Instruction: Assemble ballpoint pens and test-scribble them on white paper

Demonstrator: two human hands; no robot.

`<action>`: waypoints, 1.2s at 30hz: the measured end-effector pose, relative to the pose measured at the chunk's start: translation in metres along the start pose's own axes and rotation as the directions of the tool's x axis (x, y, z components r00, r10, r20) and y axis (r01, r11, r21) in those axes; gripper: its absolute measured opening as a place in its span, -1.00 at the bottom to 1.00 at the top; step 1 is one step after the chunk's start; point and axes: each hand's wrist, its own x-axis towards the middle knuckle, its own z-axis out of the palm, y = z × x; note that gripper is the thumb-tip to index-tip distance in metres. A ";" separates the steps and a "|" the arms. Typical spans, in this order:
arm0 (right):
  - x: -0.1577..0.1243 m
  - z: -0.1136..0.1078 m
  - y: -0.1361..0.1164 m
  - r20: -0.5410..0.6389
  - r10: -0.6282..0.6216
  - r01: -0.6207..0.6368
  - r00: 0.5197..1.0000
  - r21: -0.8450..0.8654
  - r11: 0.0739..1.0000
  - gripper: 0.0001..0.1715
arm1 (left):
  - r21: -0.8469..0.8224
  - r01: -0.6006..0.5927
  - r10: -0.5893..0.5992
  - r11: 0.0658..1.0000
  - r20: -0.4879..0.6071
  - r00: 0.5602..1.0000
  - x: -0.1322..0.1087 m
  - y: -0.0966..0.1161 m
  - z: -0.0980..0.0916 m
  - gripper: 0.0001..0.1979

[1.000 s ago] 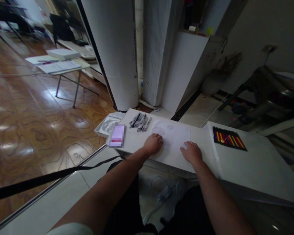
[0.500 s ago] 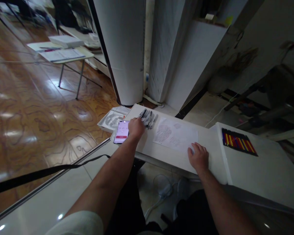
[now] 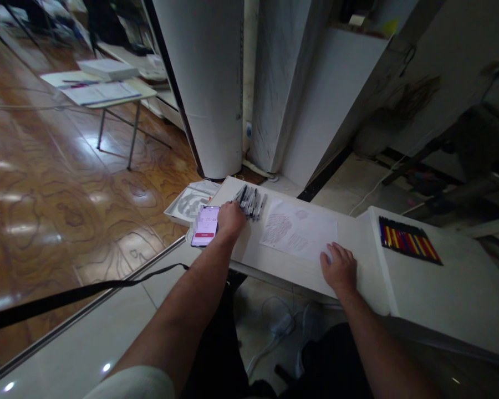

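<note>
My left hand (image 3: 230,218) rests on the white board (image 3: 357,238) at the near end of a bunch of black pens (image 3: 251,201). Its fingers are curled over the pens, and I cannot see whether they grip one. Just left of it lies a lit phone (image 3: 205,226). My right hand (image 3: 338,267) lies flat, fingers apart, on the lower right corner of a sheet of paper with sketches (image 3: 299,230).
A row of coloured markers (image 3: 408,246) sits on a second white board at the right. A white tray (image 3: 188,201) lies beyond the phone. A white column (image 3: 208,83) stands behind, a folding table (image 3: 95,94) at far left, cables (image 3: 274,327) under the board.
My left hand has left the sheet of paper and moved left to the black pens beside the phone. My right hand has stayed on the paper's corner.
</note>
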 end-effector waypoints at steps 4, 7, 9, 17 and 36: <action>0.000 0.000 0.000 -0.004 0.005 -0.005 1.000 0.003 1.000 -0.60 | -0.007 0.026 -0.026 1.000 0.014 1.000 0.000 0.001 -0.001 -0.68; 0.000 -0.001 -0.001 -0.003 0.007 -0.007 1.000 0.008 1.000 -0.60 | 0.000 0.056 -0.056 0.998 0.042 0.998 0.000 0.002 -0.002 -0.69; 0.000 -0.001 -0.001 -0.006 0.004 -0.004 1.000 0.012 1.000 -0.60 | 0.004 0.074 -0.074 0.997 0.052 0.996 0.001 0.001 -0.001 -0.70; 0.000 0.003 0.002 -0.052 -0.023 0.023 0.998 0.010 1.000 -0.61 | 0.036 0.100 -0.103 0.994 0.087 0.991 0.000 0.002 -0.005 -0.70; 0.000 0.007 0.005 -0.103 -0.051 0.053 0.993 0.014 0.999 -0.65 | 0.019 0.125 -0.126 0.992 0.094 0.987 0.002 0.000 -0.003 -0.69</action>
